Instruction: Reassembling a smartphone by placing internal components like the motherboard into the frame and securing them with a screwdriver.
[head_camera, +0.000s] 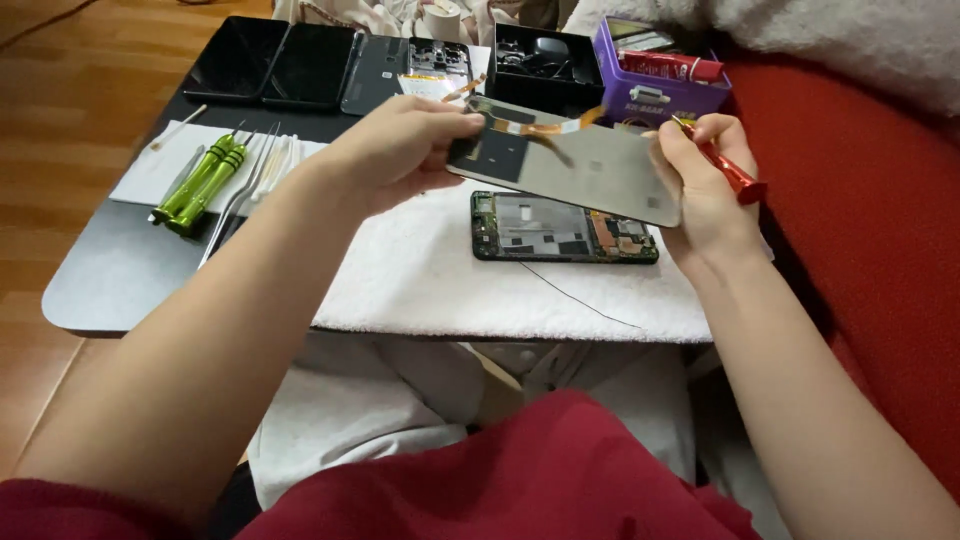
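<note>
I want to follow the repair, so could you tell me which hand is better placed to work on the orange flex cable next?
The right hand, probably: it holds the red tool near the flex cable, while the left hand grips the panel.

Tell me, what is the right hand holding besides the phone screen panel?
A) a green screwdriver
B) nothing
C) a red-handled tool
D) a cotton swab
C: the right hand grips a red-handled tool while steadying the screen panel; the green screwdrivers lie on the table.
</note>
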